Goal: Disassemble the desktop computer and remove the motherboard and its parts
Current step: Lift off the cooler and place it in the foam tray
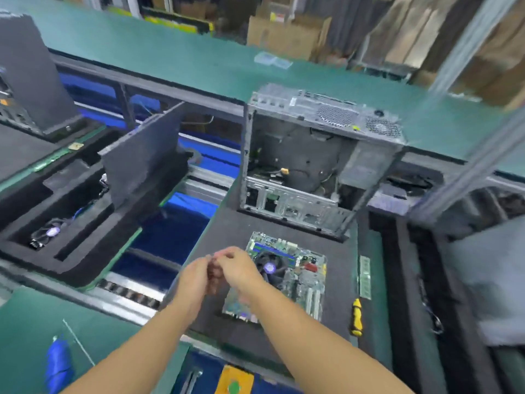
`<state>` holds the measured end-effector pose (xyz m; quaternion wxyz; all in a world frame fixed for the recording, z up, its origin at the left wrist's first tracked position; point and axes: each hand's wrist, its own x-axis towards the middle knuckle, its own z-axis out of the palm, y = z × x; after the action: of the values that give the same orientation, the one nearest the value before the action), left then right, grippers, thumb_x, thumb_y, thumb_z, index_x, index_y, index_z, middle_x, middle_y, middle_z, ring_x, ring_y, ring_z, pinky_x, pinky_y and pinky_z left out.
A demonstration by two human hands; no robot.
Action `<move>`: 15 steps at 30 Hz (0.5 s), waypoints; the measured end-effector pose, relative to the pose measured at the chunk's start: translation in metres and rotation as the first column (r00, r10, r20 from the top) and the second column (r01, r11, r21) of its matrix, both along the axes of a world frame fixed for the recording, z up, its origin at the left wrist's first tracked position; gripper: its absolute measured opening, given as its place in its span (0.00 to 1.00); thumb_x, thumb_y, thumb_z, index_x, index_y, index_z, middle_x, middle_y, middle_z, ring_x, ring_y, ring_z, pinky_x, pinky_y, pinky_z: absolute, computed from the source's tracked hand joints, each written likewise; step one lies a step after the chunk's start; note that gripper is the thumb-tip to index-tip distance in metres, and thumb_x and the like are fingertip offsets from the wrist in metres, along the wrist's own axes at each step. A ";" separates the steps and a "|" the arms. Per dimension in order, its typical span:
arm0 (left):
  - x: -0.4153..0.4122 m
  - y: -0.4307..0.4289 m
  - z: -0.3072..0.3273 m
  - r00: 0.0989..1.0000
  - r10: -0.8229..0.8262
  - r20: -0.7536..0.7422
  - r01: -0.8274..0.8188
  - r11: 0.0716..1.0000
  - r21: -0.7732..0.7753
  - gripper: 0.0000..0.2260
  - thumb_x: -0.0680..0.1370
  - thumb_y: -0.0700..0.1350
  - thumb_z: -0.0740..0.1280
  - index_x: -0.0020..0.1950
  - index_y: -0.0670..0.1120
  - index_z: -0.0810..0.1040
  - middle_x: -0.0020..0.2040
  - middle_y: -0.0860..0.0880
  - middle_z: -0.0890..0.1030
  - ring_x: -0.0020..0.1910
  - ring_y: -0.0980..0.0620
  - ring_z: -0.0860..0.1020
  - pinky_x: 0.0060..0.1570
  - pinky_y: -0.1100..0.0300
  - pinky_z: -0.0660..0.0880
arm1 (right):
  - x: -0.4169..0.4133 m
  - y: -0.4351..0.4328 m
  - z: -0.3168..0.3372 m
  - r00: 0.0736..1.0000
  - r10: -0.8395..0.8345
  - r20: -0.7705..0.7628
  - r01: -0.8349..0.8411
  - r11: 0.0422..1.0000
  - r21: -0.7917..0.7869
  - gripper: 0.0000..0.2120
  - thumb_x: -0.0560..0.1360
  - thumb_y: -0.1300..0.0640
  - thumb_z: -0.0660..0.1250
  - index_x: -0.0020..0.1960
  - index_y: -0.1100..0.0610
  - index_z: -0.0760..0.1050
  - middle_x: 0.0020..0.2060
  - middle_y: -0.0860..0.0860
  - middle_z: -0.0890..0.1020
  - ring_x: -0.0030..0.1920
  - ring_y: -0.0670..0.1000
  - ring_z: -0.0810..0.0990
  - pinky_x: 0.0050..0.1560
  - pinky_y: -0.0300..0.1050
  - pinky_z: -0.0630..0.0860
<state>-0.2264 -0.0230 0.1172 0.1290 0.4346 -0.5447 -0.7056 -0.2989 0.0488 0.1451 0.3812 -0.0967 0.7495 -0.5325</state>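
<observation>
the motherboard (pixel 298 280) lies flat on a dark foam mat (pixel 227 231), out of the computer case (pixel 312 155), with its round cooler fan (pixel 270 268) on top near the far left corner. the case stands just behind the board on the same mat, its side open towards the camera and its inside mostly bare metal with a few loose cables. the left hand (pixel 196 275) and the right hand (pixel 237 264) meet in the air over the board's left edge, fingers curled in and touching each other; the blur hides whether they pinch anything between them, so i cannot tell. right of the mat a green memory stick (pixel 364 277) lies lengthwise on the bench, and just nearer than it a yellow and black screwdriver (pixel 356 317). well off to the left a black foam tray (pixel 71 200) holds a second fan (pixel 52 231) in one recess.
</observation>
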 end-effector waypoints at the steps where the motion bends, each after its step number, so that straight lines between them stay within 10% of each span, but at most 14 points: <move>1: -0.012 0.008 0.002 0.998 -0.062 0.000 0.062 0.994 -0.090 0.14 0.78 0.46 0.62 0.36 0.48 0.82 0.31 0.50 0.83 0.34 0.46 0.77 0.36 0.55 0.73 | -0.012 0.012 0.006 0.999 -0.028 -0.016 0.028 1.000 -0.004 0.07 0.76 0.62 0.64 0.48 0.53 0.79 0.46 0.54 0.83 0.43 0.50 0.81 0.46 0.42 0.79; 5: -0.055 0.036 0.004 0.942 -0.324 0.086 0.321 0.801 -0.505 0.12 0.77 0.39 0.65 0.40 0.54 0.79 0.37 0.56 0.82 0.42 0.50 0.79 0.43 0.57 0.74 | -0.049 0.060 0.019 0.990 -0.113 -0.089 0.115 0.993 0.012 0.06 0.77 0.60 0.64 0.50 0.52 0.78 0.48 0.49 0.82 0.46 0.49 0.80 0.48 0.43 0.77; 8: -0.082 0.048 0.005 0.828 -0.477 0.294 0.523 0.469 -0.712 0.15 0.70 0.41 0.69 0.53 0.55 0.78 0.53 0.55 0.77 0.57 0.48 0.73 0.57 0.51 0.69 | -0.068 0.089 0.021 0.978 -0.195 -0.080 0.191 0.980 -0.055 0.06 0.78 0.63 0.63 0.52 0.54 0.75 0.48 0.50 0.81 0.39 0.47 0.77 0.36 0.38 0.76; 11: -0.098 0.046 0.010 0.586 -0.533 0.610 0.753 0.080 -0.654 0.32 0.65 0.51 0.66 0.71 0.58 0.68 0.74 0.57 0.60 0.76 0.48 0.55 0.71 0.48 0.53 | -0.081 0.114 0.020 0.974 -0.135 -0.182 0.136 0.991 -0.006 0.10 0.78 0.64 0.61 0.58 0.57 0.74 0.52 0.49 0.79 0.46 0.44 0.77 0.43 0.30 0.74; 15: -0.112 0.036 0.010 0.245 -0.445 0.861 0.870 -0.291 -0.398 0.46 0.61 0.58 0.68 0.76 0.67 0.51 0.79 0.58 0.37 0.79 0.49 0.36 0.75 0.44 0.42 | -0.088 0.126 0.009 0.943 0.127 -0.307 -0.053 0.970 0.237 0.24 0.75 0.59 0.63 0.71 0.50 0.69 0.69 0.53 0.68 0.71 0.55 0.62 0.72 0.49 0.61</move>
<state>-0.3379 0.0127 0.1267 -0.2037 -0.0087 -0.9750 -0.0883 -0.3872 0.1751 0.1542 0.2871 -0.1724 0.8516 -0.4033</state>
